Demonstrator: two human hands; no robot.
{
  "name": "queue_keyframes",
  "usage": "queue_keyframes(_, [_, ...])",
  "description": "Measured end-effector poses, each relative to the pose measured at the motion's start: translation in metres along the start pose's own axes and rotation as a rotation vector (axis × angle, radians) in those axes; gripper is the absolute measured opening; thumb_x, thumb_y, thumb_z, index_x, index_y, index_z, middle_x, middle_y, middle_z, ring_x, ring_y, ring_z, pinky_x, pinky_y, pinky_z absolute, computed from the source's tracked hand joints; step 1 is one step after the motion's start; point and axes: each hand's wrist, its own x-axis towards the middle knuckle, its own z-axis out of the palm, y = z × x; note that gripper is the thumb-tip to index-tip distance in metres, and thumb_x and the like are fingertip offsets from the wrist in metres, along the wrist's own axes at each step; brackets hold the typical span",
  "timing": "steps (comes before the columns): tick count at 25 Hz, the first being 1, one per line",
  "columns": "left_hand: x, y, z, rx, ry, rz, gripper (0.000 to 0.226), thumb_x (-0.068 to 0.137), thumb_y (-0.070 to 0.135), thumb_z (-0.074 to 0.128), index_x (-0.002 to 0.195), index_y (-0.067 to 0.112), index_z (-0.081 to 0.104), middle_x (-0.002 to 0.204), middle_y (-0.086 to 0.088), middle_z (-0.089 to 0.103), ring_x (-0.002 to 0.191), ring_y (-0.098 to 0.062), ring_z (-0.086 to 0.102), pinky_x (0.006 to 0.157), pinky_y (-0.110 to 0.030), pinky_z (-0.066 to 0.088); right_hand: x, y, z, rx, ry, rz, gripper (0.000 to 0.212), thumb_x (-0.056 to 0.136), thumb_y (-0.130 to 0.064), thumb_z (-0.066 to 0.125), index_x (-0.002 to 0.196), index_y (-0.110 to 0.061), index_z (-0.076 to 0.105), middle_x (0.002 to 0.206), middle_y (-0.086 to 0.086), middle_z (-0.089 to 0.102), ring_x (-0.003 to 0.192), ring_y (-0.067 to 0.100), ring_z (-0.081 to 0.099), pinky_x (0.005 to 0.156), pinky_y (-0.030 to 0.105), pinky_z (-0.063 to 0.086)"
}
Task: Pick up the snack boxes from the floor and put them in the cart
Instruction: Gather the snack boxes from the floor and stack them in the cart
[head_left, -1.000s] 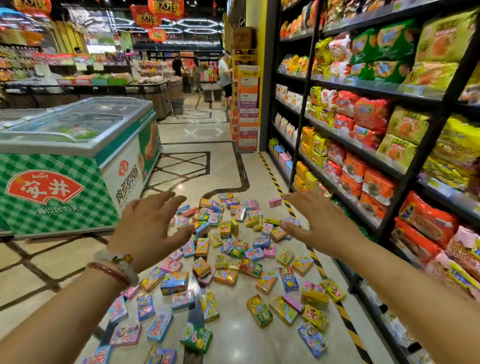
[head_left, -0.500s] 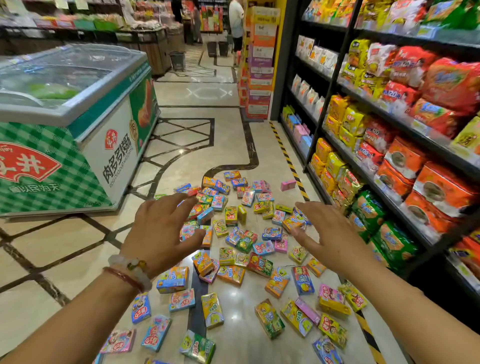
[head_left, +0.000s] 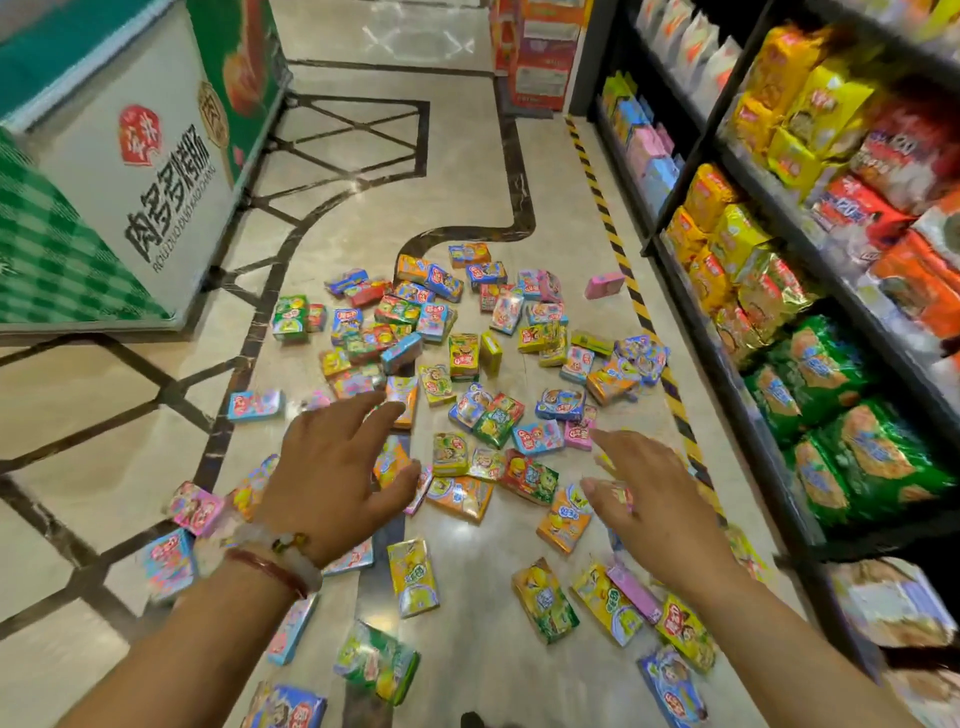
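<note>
Snack boxes (head_left: 470, 364) scattered on floor, below both empty, spread hands

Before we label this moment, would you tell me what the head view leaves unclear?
- The cart: outside the head view.
- Boxes under the left hand and right hand: covered by them.
- Blue snack box: cut by the bottom edge.
- Print on the shelf packets: blurred by motion.

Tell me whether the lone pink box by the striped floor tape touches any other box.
Apart. The head view shows bare floor all around the pink box, separating it from the snack box pile.
</note>
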Motion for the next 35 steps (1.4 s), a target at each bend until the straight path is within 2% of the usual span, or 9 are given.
queue_keyframes(6, [-0.047, -0.066, 0.228, -0.069, -0.094, -0.162, 0.055, 0.076, 0.051, 0.045, 0.113, 0.014, 0.061, 0.112, -0.015, 0.065, 0.098, -0.035, 0.064, 0.081, -0.05, 0.049, 0.016, 0.102, 0.219, 0.046, -0.026, 0.017, 0.056, 0.081, -0.045, 0.05, 0.116, -0.004, 0.065, 0.109, 0.015, 0.066, 0.104, 0.026, 0.053, 0.086, 0.024, 0.034])
queue_keyframes(9, [-0.078, -0.102, 0.346, -0.06, -0.13, -0.175, 0.052, 0.076, 0.05, 0.045, 0.116, 0.02, 0.055, 0.109, -0.016, 0.066, 0.105, -0.036, 0.061, 0.084, -0.054, 0.049, 0.017, 0.16, 0.336, 0.083, -0.115, 0.079, 0.058, 0.08, -0.049, 0.054, 0.118, -0.007, 0.065, 0.115, 0.013, 0.065, 0.105, 0.031, 0.061, 0.09, 0.024, 0.039])
queue_keyframes(13, [-0.124, -0.157, 0.498, -0.005, -0.326, -0.226, 0.058, 0.074, 0.049, 0.046, 0.106, 0.004, 0.064, 0.107, -0.022, 0.061, 0.1, -0.047, 0.059, 0.089, -0.049, 0.047, 0.009, 0.232, 0.477, 0.068, -0.395, 0.213, 0.059, 0.086, -0.035, 0.065, 0.137, -0.011, 0.046, 0.141, 0.01, 0.045, 0.129, 0.027, 0.044, 0.106, 0.028, 0.031])
queue_keyframes(16, [-0.151, -0.177, 0.567, -0.03, -0.433, -0.487, 0.072, 0.078, 0.045, 0.065, 0.133, 0.002, 0.049, 0.132, -0.027, 0.048, 0.122, -0.045, 0.046, 0.102, -0.047, 0.036, -0.004, 0.266, 0.534, -0.027, -0.588, 0.37, 0.074, 0.08, -0.054, 0.056, 0.137, -0.011, 0.039, 0.135, 0.007, 0.047, 0.129, 0.025, 0.044, 0.096, 0.025, 0.035])
queue_keyframes(19, [-0.179, -0.188, 0.599, -0.139, -0.519, -0.813, 0.103, 0.061, 0.046, 0.083, 0.143, 0.004, 0.036, 0.127, -0.025, 0.051, 0.117, -0.042, 0.046, 0.097, -0.044, 0.036, -0.014, 0.275, 0.55, -0.2, -0.659, 0.502, 0.072, 0.081, -0.043, 0.063, 0.139, -0.012, 0.034, 0.124, 0.01, 0.052, 0.116, 0.027, 0.051, 0.083, 0.028, 0.041])
queue_keyframes(22, [-0.198, -0.188, 0.607, -0.258, -0.438, -1.137, 0.093, 0.043, 0.046, 0.088, 0.115, -0.003, 0.053, 0.108, -0.027, 0.059, 0.102, -0.044, 0.055, 0.084, -0.048, 0.047, -0.019, 0.279, 0.558, -0.322, -0.612, 0.527, 0.056, 0.08, -0.046, 0.065, 0.119, -0.011, 0.046, 0.119, 0.008, 0.054, 0.113, 0.024, 0.052, 0.082, 0.028, 0.042])
queue_keyframes(24, [-0.199, -0.179, 0.608, -0.374, -0.358, -1.246, 0.082, 0.047, 0.027, 0.094, 0.109, -0.007, 0.052, 0.107, -0.027, 0.058, 0.1, -0.044, 0.057, 0.083, -0.048, 0.045, -0.02, 0.282, 0.56, -0.273, -0.603, 0.592, 0.058, 0.079, -0.051, 0.066, 0.116, -0.011, 0.046, 0.119, 0.007, 0.054, 0.114, 0.023, 0.051, 0.083, 0.028, 0.042])
queue_keyframes(30, [-0.193, -0.175, 0.62, -0.543, -0.359, -1.295, 0.056, 0.058, 0.022, 0.09, 0.096, -0.006, 0.061, 0.091, -0.019, 0.066, 0.076, -0.028, 0.059, 0.072, -0.036, 0.048, -0.024, 0.293, 0.561, -0.042, -0.636, 0.74, 0.06, 0.076, -0.059, 0.069, 0.106, -0.014, 0.041, 0.111, 0.006, 0.058, 0.099, 0.022, 0.057, 0.068, 0.028, 0.039])
queue_keyframes(35, [-0.182, -0.159, 0.621, -0.743, -0.429, -1.347, 0.041, 0.066, 0.019, 0.084, 0.095, -0.004, 0.066, 0.09, -0.018, 0.067, 0.078, -0.028, 0.061, 0.073, -0.034, 0.046, -0.016, 0.271, 0.573, 0.003, -0.538, 0.737, 0.077, 0.069, -0.062, 0.072, 0.119, -0.011, 0.045, 0.119, 0.01, 0.054, 0.111, 0.026, 0.054, 0.079, 0.029, 0.042])
